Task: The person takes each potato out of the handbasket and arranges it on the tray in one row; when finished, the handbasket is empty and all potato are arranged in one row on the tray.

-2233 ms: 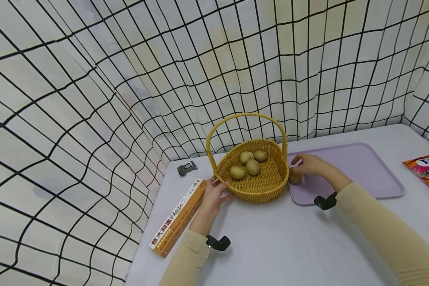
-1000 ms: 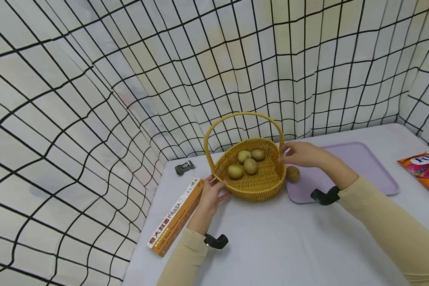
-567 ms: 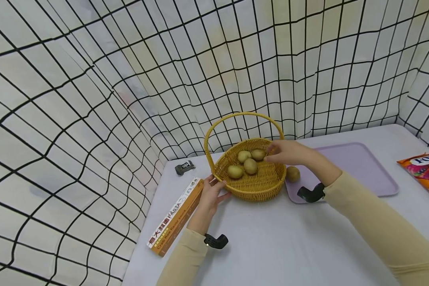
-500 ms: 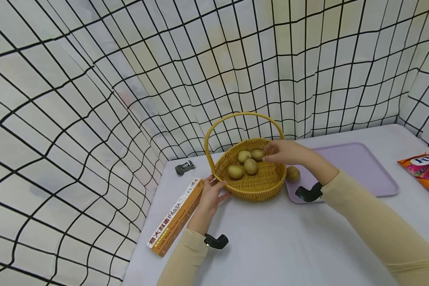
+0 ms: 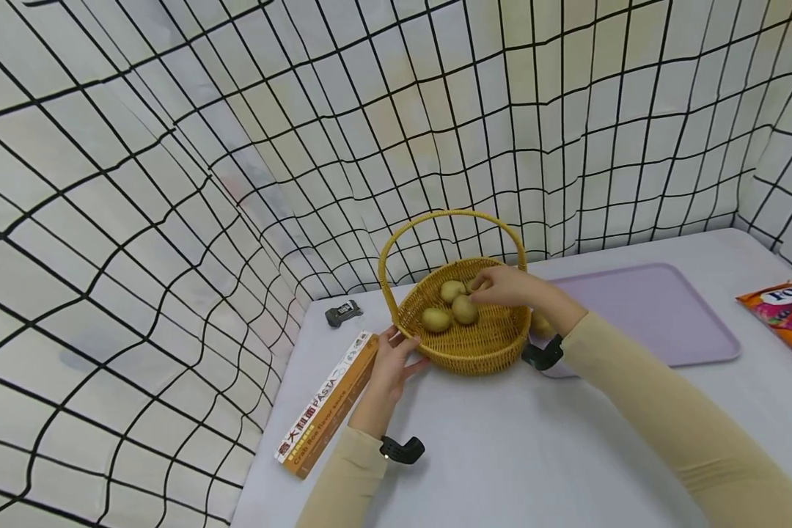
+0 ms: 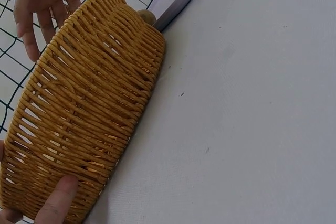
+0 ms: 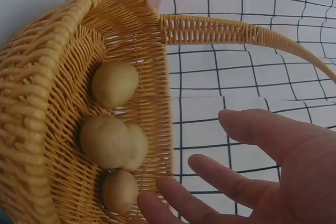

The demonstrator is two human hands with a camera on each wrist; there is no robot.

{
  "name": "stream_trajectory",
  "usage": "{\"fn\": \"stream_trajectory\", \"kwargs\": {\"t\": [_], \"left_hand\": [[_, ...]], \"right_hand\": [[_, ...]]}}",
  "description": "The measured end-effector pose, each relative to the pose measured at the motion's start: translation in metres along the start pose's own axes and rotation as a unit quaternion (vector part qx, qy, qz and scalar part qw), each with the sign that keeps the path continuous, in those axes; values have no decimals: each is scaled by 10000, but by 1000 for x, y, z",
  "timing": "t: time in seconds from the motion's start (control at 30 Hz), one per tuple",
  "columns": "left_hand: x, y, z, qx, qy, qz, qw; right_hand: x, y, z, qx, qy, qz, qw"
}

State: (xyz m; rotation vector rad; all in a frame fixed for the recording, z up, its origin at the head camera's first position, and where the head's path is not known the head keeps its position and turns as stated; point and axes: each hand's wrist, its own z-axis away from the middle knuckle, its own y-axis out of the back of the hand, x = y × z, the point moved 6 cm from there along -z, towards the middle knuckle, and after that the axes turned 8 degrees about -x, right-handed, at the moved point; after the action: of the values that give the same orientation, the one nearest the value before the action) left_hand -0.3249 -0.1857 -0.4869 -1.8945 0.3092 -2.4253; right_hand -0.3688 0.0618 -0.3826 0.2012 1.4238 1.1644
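A yellow woven basket (image 5: 471, 364) with a tall handle stands upright and holds several brownish-green kiwis (image 7: 115, 83) toward its left and back. My left hand (image 5: 388, 363) grips its left rim, with a fingertip pressed on the outer wall in the left wrist view. Over the basket's inside, my right hand (image 5: 510, 287) hangs with fingers spread and nothing held. In the head view its fingertips overlap the rearmost kiwi; the right wrist view shows them close beside the kiwis. Another kiwi (image 5: 541, 325) lies outside, against the basket's right side, partly hidden by my right arm.
A lilac tray (image 5: 653, 315) lies to the right of the basket, under my right forearm. An orange and white pasta box (image 5: 330, 403) and a small dark packet (image 5: 344, 313) lie left. At the far right is a colourful candy bag (image 5: 788, 315). Black netting (image 5: 435, 147) surrounds the table.
My right hand has let go of the kiwi at the tray's left edge, then moved left across the basket's rim to above the kiwis inside. My left hand stays on the basket.
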Motion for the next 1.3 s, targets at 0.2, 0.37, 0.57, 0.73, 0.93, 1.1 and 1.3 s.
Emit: {"fn": "stream_trajectory", "kwargs": {"t": [0.2,0.37,0.57,0.73,0.93,1.1,1.3], "left_hand": [[0,0,1,-37,-40,7,10000],[2,0,1,-25,-30,0,10000],[1,0,0,-38,-52,-66,10000],[0,0,0,-20,-38,-86,10000],[0,0,2,-25,-35,-79,10000],[1,0,3,-42,-102,-136,9998],[-2,-2,2,-83,-90,-169,9998]], "right_hand": [[6,-9,-18,-152,-256,-468,9985],[15,-18,-31,-265,-482,-776,9955],[23,-23,-42,-267,-677,-775,9943],[28,-30,-52,-473,-803,-1173,9887],[30,-37,-60,-540,-1023,-1772,9774],[29,-43,-63,-557,-1200,-2399,9617],[36,-49,-68,-549,-1143,-3163,9401]]}}
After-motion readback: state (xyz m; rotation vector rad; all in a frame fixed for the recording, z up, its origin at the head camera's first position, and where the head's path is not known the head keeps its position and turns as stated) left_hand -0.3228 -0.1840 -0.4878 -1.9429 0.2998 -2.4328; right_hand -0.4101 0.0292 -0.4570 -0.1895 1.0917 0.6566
